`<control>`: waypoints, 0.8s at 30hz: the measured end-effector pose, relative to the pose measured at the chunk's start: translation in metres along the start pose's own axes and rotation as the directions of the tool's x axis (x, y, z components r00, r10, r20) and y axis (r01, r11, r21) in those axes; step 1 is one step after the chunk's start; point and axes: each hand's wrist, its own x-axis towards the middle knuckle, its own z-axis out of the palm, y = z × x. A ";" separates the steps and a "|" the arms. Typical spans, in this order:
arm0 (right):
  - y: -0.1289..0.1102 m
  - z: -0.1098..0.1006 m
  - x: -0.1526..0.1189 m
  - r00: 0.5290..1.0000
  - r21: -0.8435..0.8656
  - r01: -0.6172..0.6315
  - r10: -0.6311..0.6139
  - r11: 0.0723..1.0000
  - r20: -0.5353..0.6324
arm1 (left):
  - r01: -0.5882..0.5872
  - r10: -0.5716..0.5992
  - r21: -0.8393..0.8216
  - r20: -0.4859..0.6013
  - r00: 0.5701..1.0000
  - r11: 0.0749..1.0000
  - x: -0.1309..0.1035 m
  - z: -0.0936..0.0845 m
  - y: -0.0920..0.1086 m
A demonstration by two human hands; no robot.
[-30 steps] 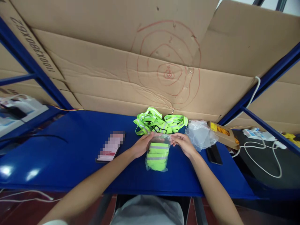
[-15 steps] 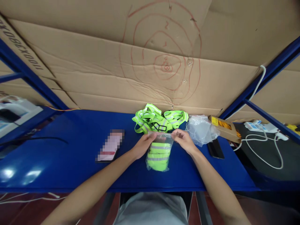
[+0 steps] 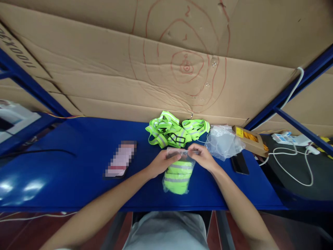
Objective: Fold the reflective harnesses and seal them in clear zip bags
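A clear plastic zip bag (image 3: 179, 176) with a folded neon-yellow reflective strap inside is held over the blue table. My left hand (image 3: 162, 163) grips the bag's left side near its top, the thumb lying across the front. At the upper right corner, my right hand (image 3: 201, 155) pinches the bag's top edge between thumb and fingers. Just beyond my hands lies a loose heap of neon-yellow reflective straps (image 3: 166, 130) with grey stripes and a black buckle.
On the blue table (image 3: 78, 146), a phone (image 3: 121, 159) lies to the left. To the right are crumpled clear bags (image 3: 225, 142), a dark phone-like slab (image 3: 239, 164) and a cardboard box (image 3: 251, 140) with orange contents. A cardboard wall (image 3: 104, 69) stands behind; white cables (image 3: 293, 152) lie far right.
My left thumb has moved down from the bag's top edge onto its front. My right hand has shifted slightly left along the top edge. The camera view has tilted a little.
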 end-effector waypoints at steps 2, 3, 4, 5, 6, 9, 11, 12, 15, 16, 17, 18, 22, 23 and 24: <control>-0.002 0.001 -0.001 1.000 -0.005 0.004 -0.004 1.000 0.015 | 0.002 -0.002 0.028 0.000 1.000 1.000 0.000 0.001 -0.001; -0.003 0.002 -0.001 1.000 -0.006 0.005 -0.005 1.000 0.019 | 0.007 -0.007 0.039 -0.004 1.000 0.999 -0.001 0.001 -0.002; -0.004 0.002 -0.001 1.000 -0.007 0.007 -0.006 1.000 0.023 | 0.012 -0.011 0.051 -0.010 1.000 0.999 -0.001 0.001 -0.003; -0.005 0.003 -0.001 1.000 -0.008 0.008 -0.008 1.000 0.029 | 0.016 -0.015 0.066 -0.015 1.000 0.998 -0.001 0.002 -0.004; -0.006 0.003 -0.002 0.999 -0.008 0.009 -0.009 1.000 0.034 | 0.019 -0.017 0.080 -0.020 1.000 0.997 -0.001 0.002 -0.005; -0.007 0.004 -0.002 0.999 -0.006 0.010 -0.009 1.000 0.050 | 0.026 -0.025 0.101 -0.014 1.000 0.995 -0.002 0.003 -0.007; -0.007 0.004 -0.002 0.998 -0.003 0.006 -0.006 1.000 0.063 | 0.025 -0.025 0.103 0.003 1.000 0.994 -0.002 0.004 -0.009; -0.006 0.005 -0.002 0.998 -0.002 0.004 -0.004 1.000 0.069 | 0.018 -0.020 0.105 0.012 1.000 0.994 -0.002 0.004 -0.009; -0.003 0.007 -0.003 0.997 -0.009 0.002 -0.002 1.000 0.079 | -0.008 0.003 0.130 0.041 0.999 0.991 -0.002 0.004 -0.011; -0.003 0.007 -0.003 0.997 -0.014 0.004 -0.002 1.000 0.081 | -0.013 0.006 0.139 0.053 0.999 0.990 -0.002 0.004 -0.012; -0.002 0.007 -0.003 0.996 -0.021 0.006 -0.004 1.000 0.084 | -0.017 0.007 0.145 0.065 0.998 0.989 -0.001 0.004 -0.012; -0.002 0.007 -0.003 0.996 -0.028 0.009 -0.006 1.000 0.089 | -0.019 0.008 0.147 0.075 0.997 0.989 -0.001 0.004 -0.013; -0.003 0.007 -0.004 0.994 -0.073 0.027 -0.019 0.997 0.104 | -0.007 -0.010 0.167 0.101 0.995 0.986 0.000 0.003 -0.015; -0.003 0.007 -0.004 0.994 -0.085 0.032 -0.023 0.996 0.108 | 0.000 -0.019 0.181 0.103 0.995 0.983 -0.001 0.003 -0.016; -0.003 0.007 -0.004 0.993 -0.095 0.037 -0.027 0.995 0.113 | 0.007 -0.028 0.193 0.107 0.994 0.981 -0.001 0.003 -0.016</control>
